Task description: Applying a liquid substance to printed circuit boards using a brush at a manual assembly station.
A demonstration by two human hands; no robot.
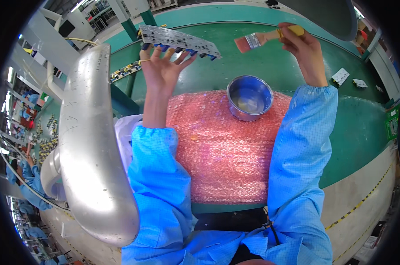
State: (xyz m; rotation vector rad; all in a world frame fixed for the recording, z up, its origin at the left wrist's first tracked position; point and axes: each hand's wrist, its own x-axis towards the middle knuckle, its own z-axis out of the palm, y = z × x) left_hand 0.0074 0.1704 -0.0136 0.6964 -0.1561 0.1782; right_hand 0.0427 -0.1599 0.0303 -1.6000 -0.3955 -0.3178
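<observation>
My left hand [162, 68] holds up a circuit board [180, 39] by its underside, at the far left of the bench. The board is tilted, its grey soldered face upward and blue and dark parts hanging below. In my right hand [303, 48] is a paintbrush [264, 39] with a yellow-tipped wooden handle, a metal ferrule and reddish bristles pointing left. Brush and board are apart. Between and below my hands stands a round metal bowl [250, 98] with some clear liquid in it, resting on pink bubble wrap [226, 154].
A large silver metal duct [91, 145] rises close on my left. The green bench [354, 132] carries small boards [340, 77] at the right. More boards [125, 71] lie in a row behind my left wrist. Another person in blue [32, 185] sits far left.
</observation>
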